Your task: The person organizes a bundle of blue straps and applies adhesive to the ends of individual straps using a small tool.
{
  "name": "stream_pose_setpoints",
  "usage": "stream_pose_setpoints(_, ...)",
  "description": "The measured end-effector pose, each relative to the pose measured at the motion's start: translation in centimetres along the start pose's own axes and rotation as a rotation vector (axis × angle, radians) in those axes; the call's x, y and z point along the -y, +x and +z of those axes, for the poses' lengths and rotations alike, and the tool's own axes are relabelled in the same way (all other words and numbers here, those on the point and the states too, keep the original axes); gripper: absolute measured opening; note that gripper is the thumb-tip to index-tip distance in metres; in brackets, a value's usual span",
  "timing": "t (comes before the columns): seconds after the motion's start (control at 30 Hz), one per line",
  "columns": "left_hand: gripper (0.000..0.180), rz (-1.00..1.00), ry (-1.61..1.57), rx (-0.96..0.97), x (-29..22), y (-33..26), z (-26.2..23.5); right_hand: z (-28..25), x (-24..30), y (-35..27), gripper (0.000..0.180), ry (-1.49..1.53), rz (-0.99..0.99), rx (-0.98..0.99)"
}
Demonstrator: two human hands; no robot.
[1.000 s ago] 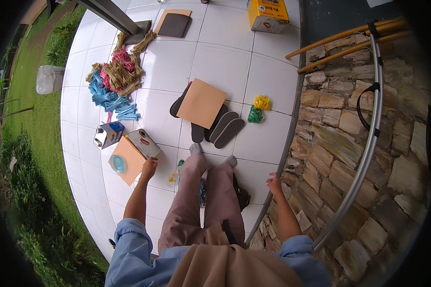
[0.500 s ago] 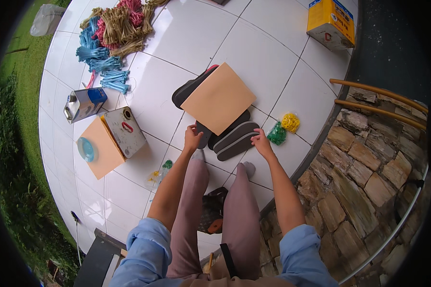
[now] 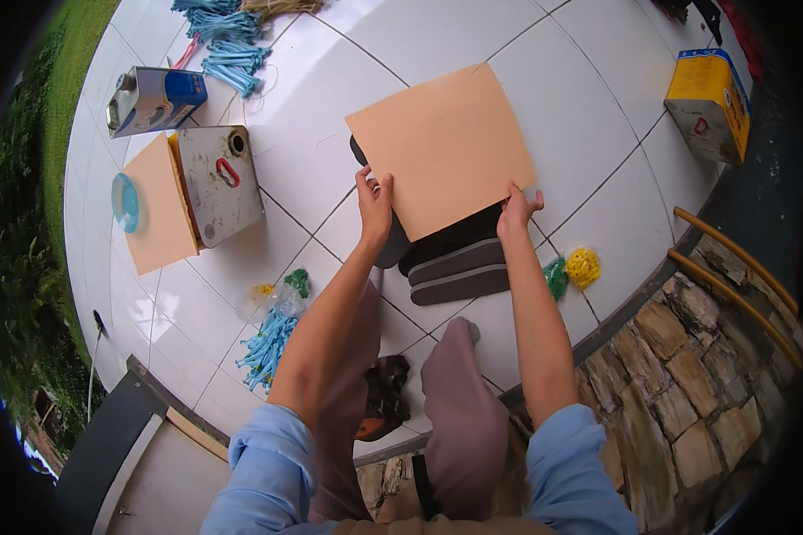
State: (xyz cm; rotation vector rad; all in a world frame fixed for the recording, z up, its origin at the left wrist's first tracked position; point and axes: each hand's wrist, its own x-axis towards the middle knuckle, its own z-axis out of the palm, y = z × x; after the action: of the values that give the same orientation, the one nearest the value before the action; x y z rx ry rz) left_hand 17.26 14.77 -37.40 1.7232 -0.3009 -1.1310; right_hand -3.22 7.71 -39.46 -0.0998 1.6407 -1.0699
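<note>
Both hands hold a flat square sheet of tan cardboard (image 3: 439,143) by its near edge, above the white tiled floor (image 3: 544,53). The left hand (image 3: 374,203) has its grip pinched on the sheet's lower left corner; the right hand (image 3: 515,207) has its grip pinched further right along the same edge. Under the sheet lie dark grey ribbed shoe soles (image 3: 455,267), partly covered by it. Just right of the soles sit a yellow and a green tangle of cord (image 3: 573,269). Left lies a grey metal can on its side (image 3: 218,181), beside another tan sheet (image 3: 156,218)
</note>
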Motion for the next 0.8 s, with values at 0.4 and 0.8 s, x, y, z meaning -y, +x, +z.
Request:
stream_pose_setpoints(0.4,0.046,0.373,0.691,-0.118,-1.7,1.1,-5.3,-7.7,0.5,-1.7,0.069,-0.387,-0.155,-0.111)
stream_pose_setpoints(0.8,0.091,0.415,1.157,0.391,8.1,0.6,-1.8,-14.2,-14.1,-7.8,0.129,-0.118,0.366,-0.414)
